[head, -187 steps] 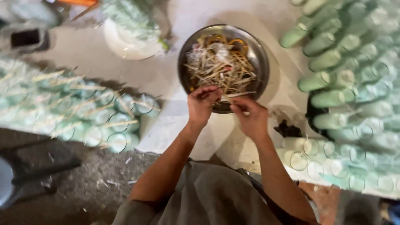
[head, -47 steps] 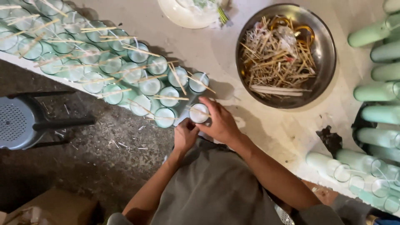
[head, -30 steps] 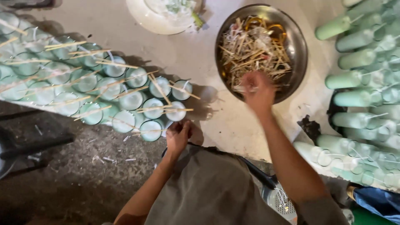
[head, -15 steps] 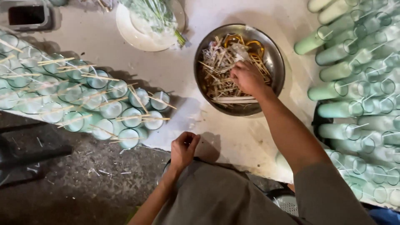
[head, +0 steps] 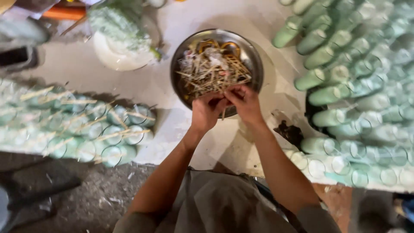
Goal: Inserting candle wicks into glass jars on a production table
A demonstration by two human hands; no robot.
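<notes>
A pale table (head: 164,90) carries everything. On it stand a metal bowl (head: 254,60) full of sticks, a white plate (head: 116,58) with something green, and a dark scrap (head: 290,131). Green tubes lie in a stack at the left (head: 86,133) and a bigger one at the right (head: 358,86).

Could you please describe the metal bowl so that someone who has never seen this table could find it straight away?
On the pale table, look between the two banks of green tubes lying on their sides. The metal bowl sits there at the far middle, just beyond the left hand and right hand. It alone is round, shiny and heaped with thin wooden sticks.
</notes>
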